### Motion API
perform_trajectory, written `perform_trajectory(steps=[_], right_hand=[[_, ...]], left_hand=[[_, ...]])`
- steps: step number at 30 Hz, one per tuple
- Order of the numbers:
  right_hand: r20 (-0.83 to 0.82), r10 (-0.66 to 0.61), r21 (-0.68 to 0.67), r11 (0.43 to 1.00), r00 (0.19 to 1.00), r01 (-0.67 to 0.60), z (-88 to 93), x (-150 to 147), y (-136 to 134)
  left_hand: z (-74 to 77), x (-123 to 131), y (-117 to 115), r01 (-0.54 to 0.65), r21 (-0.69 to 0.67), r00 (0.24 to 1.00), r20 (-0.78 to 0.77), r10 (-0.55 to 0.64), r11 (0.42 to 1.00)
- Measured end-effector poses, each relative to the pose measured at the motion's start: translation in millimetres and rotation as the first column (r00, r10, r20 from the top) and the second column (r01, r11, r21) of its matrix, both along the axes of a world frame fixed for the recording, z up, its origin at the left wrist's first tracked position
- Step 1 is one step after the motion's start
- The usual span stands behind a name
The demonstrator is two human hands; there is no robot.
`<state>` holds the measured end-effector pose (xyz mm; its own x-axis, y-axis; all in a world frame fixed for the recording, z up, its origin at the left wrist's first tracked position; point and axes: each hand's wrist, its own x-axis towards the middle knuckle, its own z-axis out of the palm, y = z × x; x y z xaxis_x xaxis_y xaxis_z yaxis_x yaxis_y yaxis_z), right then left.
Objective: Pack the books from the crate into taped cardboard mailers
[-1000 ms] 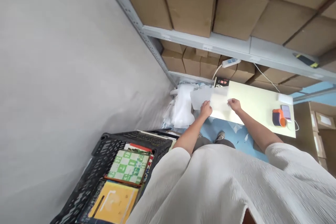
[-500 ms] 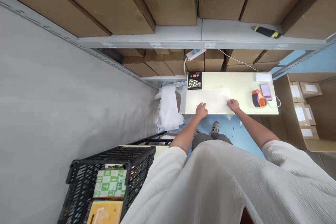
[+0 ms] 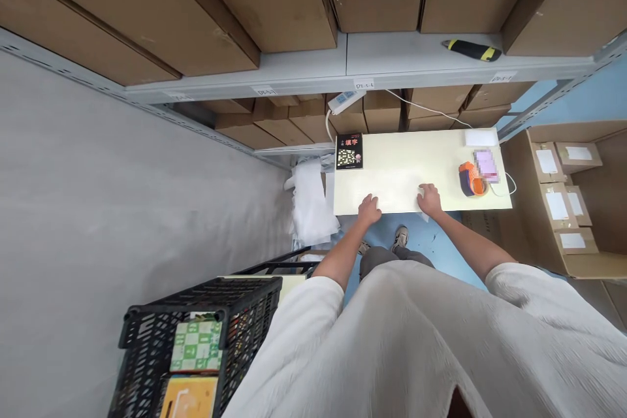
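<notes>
My left hand [image 3: 369, 209] is at the front edge of the pale yellow table [image 3: 406, 150], its fingers closed and pointing away from me. My right hand [image 3: 430, 200] is farther right along the same edge, with its fingertips bent inward. Between them a thin, see-through film [image 3: 399, 197] lies on the tabletop, showing only as a faint whitish glare. Both hands appear to pinch its sides, though the fingertips are small and partly hidden. A black book [image 3: 349, 151] with a crossword grid on its cover lies at the table's back left corner.
An orange and purple tape dispenser [image 3: 471, 179], a blurred pinkish packet [image 3: 486, 166] and a white box [image 3: 481, 137] occupy the table's right end. A black-and-yellow cutter [image 3: 473, 50] rests on the shelf above. Behind me at left stands a black crate [image 3: 249, 307] of books; an open carton [image 3: 588, 268] is right.
My head view has shifted, so the shelf and table appear farther left and slightly tilted. My right hand has turned and spread a little; both hands remain at the table's front edge.
</notes>
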<state>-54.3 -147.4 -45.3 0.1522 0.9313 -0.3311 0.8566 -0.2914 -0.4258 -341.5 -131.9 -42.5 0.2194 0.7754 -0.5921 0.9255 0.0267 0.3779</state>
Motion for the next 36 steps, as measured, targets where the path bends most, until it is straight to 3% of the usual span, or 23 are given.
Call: perform_trajectory(steps=[3, 5, 10, 19, 23, 29, 36], right_hand=[[-0.034, 0.178, -0.044, 0.983, 0.983, -0.179, 0.3, -11, -1], [-0.040, 0.223, -0.107, 0.968, 0.974, -0.227, -0.1, -16, -1], [-0.019, 0.251, -0.190, 0.949, 0.968, -0.251, -1.2, -18, -1], [-0.047, 0.188, -0.168, 0.967, 0.981, -0.193, 10.0, -44, 31], [-0.126, 0.105, -0.123, 0.985, 0.986, -0.121, 18.7, -72, 58], [-0.287, -0.137, -0.124, 0.987, 0.948, 0.106, 21.9, -120, 111], [-0.447, -0.355, -0.225, 0.933, 0.821, 0.281, 3.5, -178, 166]], left_hand=[[1.7, -3, 0, 0.002, 0.024, 1.000, 0.008, -0.003, 1.000], [2.8, -8, 1, -0.021, 0.050, 1.000, 0.007, 0.021, 0.999], [4.9, -30, 5, -0.087, 0.007, 0.996, -0.026, 0.088, 0.996], [7.0, -62, 11, 0.015, -0.045, 0.997, 0.082, -0.011, 0.999], [13.0, -73, 36, -0.028, 0.033, 0.994, 0.107, 0.025, 0.999], [17.1, -96, 90, -0.066, 0.107, 0.991, 0.122, 0.053, 0.992], [3.9, -115, 123, 0.075, 0.163, 0.992, 0.084, -0.090, 0.984]])
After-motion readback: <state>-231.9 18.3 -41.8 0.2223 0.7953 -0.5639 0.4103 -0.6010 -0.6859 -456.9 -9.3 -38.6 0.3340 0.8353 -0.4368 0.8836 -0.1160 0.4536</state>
